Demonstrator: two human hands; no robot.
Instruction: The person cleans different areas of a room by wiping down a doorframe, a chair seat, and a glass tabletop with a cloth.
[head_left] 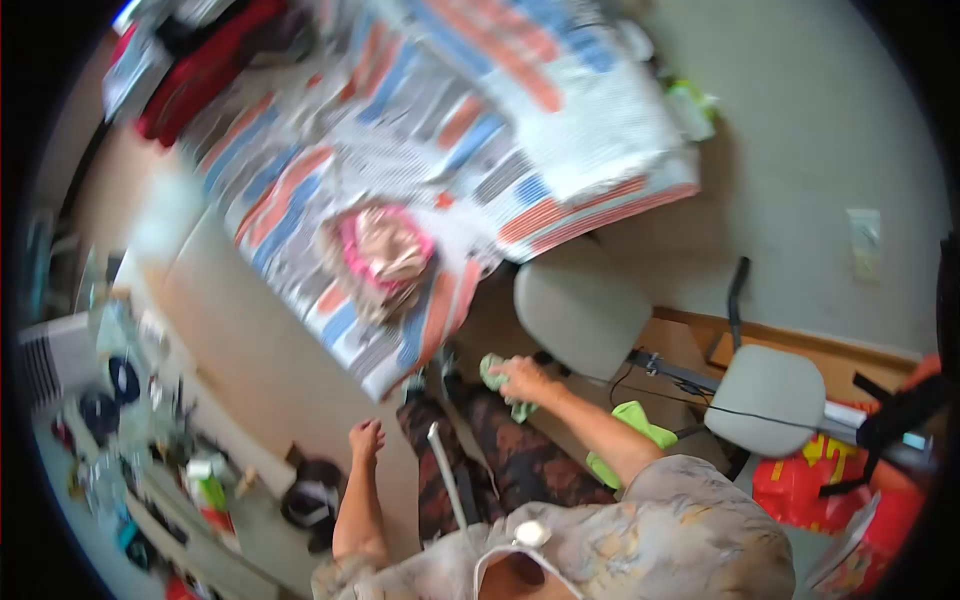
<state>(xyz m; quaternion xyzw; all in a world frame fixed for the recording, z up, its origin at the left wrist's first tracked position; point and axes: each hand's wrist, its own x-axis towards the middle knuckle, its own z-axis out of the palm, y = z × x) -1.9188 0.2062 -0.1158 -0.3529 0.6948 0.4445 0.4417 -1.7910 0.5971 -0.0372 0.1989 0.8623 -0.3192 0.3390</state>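
My right hand [522, 381] is closed around a pale green cloth [492, 371], and part of the cloth hangs below the fingers. It is stretched out in front of my legs, left of a rounded grey pad [582, 308]. My left hand [367, 439] hangs over the floor beside my left leg with its fingers curled; nothing shows in it. Ahead is a bed [470, 215] with a striped blue, orange and grey cover. On its near part lies a bunched beige fabric item with a pink band [385, 250].
A second grey pad [768, 400] on a metal frame stands at the right, with a bright green cloth [640, 428] beside it. Red bags [810, 490] lie at the lower right. Dark shoes [312, 500] and cluttered shelves [130, 470] are at the left.
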